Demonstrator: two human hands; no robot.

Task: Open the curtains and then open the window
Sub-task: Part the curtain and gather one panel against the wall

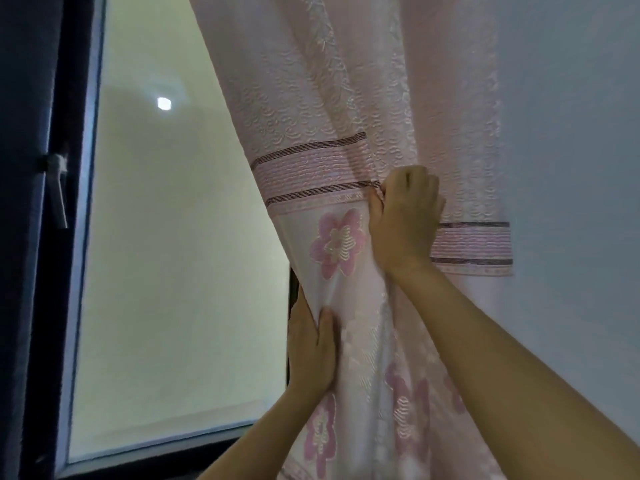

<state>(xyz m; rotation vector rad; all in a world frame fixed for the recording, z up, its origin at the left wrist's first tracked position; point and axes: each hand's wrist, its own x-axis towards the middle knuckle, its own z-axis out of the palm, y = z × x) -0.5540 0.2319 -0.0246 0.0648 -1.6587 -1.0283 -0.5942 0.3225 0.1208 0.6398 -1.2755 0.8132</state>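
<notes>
A pink curtain [322, 109] with embroidered flowers and striped bands hangs bunched at the right side of the window. My right hand [405, 223] is closed on a fold of it at the striped band. Lower down, my left hand [310, 344] grips the curtain's left edge, thumb on the front and fingers behind the cloth. The window pane [173, 237] of frosted glass is uncovered on the left and sits shut in its dark frame [72, 237]. A metal window handle [59, 188] points downward on the frame at the left.
A pale wall [571, 168] runs to the right of the curtain. The dark lower sill [156, 459] of the window crosses the bottom left. A small bright spot [164, 103] shows on the glass.
</notes>
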